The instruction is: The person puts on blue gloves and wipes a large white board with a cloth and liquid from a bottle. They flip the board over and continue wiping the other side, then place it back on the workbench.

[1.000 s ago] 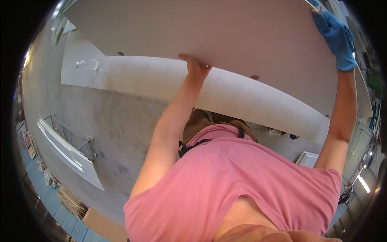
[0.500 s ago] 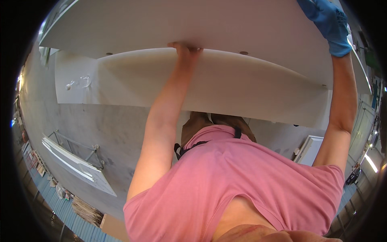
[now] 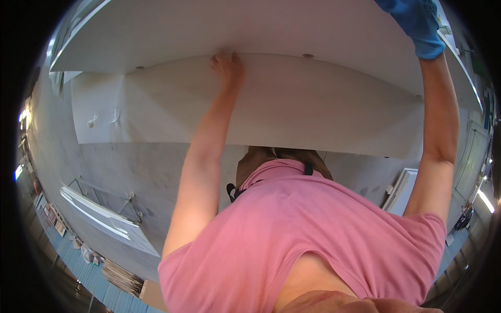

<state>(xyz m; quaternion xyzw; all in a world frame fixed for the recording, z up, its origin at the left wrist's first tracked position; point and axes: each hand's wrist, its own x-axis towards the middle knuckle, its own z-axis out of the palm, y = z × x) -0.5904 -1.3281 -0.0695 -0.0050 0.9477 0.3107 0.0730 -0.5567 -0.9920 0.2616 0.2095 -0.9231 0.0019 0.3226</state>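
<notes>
A clear bottle (image 3: 116,116) lies at the left end of a white board (image 3: 323,115), apparently clear of the tilted pale panel (image 3: 261,26), whose lower edge seems to rest along that board. The bare left hand (image 3: 228,67) meets this edge, fingers slightly spread, likely steadying it. The gloved right hand (image 3: 413,20) probably braces the panel's right side; its cropped fingers I cannot tell.

Two hands (image 3: 228,69) (image 3: 412,21), one blue glove (image 3: 425,36), one clear bottle (image 3: 115,116), three dark spots (image 3: 308,56) (image 3: 140,67) (image 3: 419,96) on one board (image 3: 292,26)
</notes>
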